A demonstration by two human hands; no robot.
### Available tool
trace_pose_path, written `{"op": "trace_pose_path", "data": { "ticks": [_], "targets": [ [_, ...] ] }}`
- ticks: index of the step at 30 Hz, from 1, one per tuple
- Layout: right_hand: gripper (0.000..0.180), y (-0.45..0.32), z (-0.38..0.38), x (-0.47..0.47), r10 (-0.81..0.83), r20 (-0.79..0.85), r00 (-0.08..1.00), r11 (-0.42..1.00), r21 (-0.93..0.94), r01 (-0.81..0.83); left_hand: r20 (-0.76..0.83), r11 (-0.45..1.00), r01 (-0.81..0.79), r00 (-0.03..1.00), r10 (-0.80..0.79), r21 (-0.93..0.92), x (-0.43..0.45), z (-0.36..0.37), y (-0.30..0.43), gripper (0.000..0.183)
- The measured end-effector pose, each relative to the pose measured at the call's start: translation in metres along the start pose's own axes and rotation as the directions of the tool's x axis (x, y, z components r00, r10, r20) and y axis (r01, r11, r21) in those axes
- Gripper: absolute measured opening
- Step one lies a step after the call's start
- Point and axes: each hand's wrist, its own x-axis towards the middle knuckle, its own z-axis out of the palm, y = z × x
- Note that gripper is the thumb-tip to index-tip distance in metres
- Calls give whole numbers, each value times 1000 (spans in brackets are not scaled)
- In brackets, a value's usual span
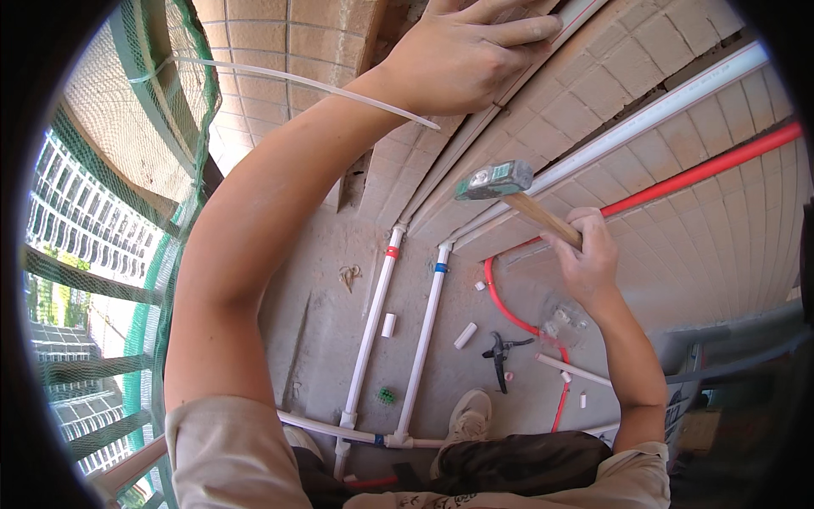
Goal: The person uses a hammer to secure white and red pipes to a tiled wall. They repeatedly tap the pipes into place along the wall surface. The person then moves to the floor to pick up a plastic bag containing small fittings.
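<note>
My left hand (467,60) reaches up to the brick wall at the top, its fingers at a white plastic pipe (575,22) that runs down a groove. Whether they grip the pipe or something beside it cannot be told. In my right hand (588,251) is a hammer, held by its wooden handle (540,216); the worn, green-painted steel head (496,180) is raised in front of a second white pipe (674,105). Beyond my right hand a red conduit (706,168) climbs the wall.
On the concrete floor lie joined white pipes (423,343), a black pipe cutter (499,359), short pipe offcuts (466,335), green plastic pieces (386,396) and a curved red conduit (505,312). Green netting (143,95) with a white cable tie (286,75) covers a railing at left.
</note>
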Motion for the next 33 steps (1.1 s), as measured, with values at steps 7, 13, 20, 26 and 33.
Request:
{"op": "trace_pose_path", "data": {
  "ticks": [7,13,20,26,33],
  "targets": [
    [30,-5,-17,8,233,175,957,905,-398,-148,-37,1000,1,999,0,15,-1,-1,-2,44],
    [28,-21,-23,1,-225,83,971,962,-141,235,-3,1000,27,1000,-27,6,1,-4,2,43],
    [23,-17,-9,10,85,148,985,950,-309,-35,5,1000,20,1000,-20,-7,2,-4,1,45],
    [23,-4,-10,15,157,179,971,917,-393,-75,-4,999,36,999,-36,-20,2,-4,3,44],
    [25,-24,-8,2,22,97,995,952,-306,9,-7,1000,-11,1000,11,-10,3,-4,0,41]
  ]
}}
